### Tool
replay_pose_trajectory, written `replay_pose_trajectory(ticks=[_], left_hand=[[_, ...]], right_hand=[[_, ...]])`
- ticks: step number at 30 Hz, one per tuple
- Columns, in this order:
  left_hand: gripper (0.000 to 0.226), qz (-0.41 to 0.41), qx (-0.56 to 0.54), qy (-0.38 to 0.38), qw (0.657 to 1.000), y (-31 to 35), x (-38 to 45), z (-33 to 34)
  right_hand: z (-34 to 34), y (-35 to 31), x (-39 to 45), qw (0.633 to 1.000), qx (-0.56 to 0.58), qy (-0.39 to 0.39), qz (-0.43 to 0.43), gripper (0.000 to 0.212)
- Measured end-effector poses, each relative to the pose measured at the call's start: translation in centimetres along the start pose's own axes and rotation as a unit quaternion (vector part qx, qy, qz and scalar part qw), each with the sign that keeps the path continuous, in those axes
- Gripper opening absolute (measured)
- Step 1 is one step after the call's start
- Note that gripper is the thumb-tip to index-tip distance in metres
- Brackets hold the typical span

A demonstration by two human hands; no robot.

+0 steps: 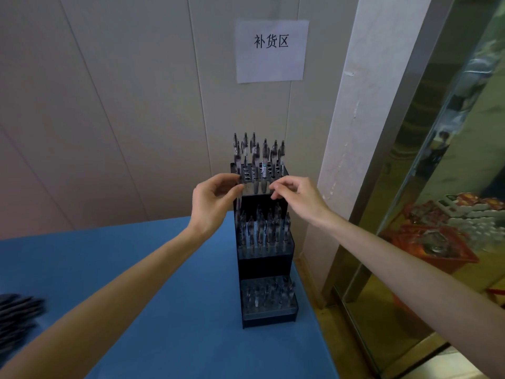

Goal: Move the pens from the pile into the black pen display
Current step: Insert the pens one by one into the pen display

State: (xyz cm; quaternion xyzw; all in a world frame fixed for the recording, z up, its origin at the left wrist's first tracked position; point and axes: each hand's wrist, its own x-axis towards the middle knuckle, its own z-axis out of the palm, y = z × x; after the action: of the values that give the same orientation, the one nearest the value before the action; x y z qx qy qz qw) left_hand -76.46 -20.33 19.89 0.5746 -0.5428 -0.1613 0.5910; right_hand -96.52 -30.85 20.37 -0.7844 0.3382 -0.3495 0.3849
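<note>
Pens (258,153) fill the black pen display (266,265); your left hand (211,202) pinches one pen (239,203) beside it, your right hand (296,195) hovers loosely curled, holding nothing.

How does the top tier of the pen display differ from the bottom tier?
The top tier stands highest and nearest the wall; the bottom tier is lowest and nearest the viewer. Both hands, left hand and right hand, are at the top tier; none is near the bottom tier. Both hold upright pens.

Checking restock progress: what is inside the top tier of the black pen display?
The top tier holds upright pens beside several empty holes; both hands cover its front corners.
</note>
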Motion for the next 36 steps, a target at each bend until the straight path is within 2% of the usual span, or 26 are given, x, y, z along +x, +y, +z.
replay_pose_trajectory(ticks=[3, 8, 13, 21, 27, 32, 36], left_hand=[[0.016, 0.011, 0.024, -0.011, 1.0, -0.3, -0.2, 0.2], [0.022, -0.011, 0.067, -0.028, 0.997, -1.6, -0.6, 0.5], [0.02, 0.019, 0.094, -0.021, 0.995, -1.5, -0.1, 0.2], [0.019, 0.043, 0.132, -0.07, 0.988, -2.1, -0.4, 0.7], [0.019, -0.002, 0.154, -0.089, 0.984, -1.9, 1.2, 1.0], [0.015, -0.123, 0.153, -0.157, 0.968, -2.9, 2.6, 0.6], [0.019, -0.101, 0.212, -0.199, 0.951, -2.8, 2.6, 1.0]], right_hand=[[-0.2, 0.3, -0.1, 1.0, 0.004, -0.001, 0.002, 0.019], [-0.4, 0.8, -0.3, 1.0, 0.009, -0.011, 0.005, 0.017], [-0.2, 1.3, -0.5, 1.0, 0.01, -0.019, 0.01, 0.017], [0.4, 1.9, -0.6, 1.0, -0.005, -0.009, 0.0, 0.017], [1.2, 2.5, -1.5, 0.99, -0.105, 0.024, -0.088, 0.016], [1.8, 3.4, -2.1, 0.98, -0.155, 0.044, -0.12, 0.017], [2.3, 4.1, -2.5, 0.981, -0.154, 0.05, -0.103, 0.02]])
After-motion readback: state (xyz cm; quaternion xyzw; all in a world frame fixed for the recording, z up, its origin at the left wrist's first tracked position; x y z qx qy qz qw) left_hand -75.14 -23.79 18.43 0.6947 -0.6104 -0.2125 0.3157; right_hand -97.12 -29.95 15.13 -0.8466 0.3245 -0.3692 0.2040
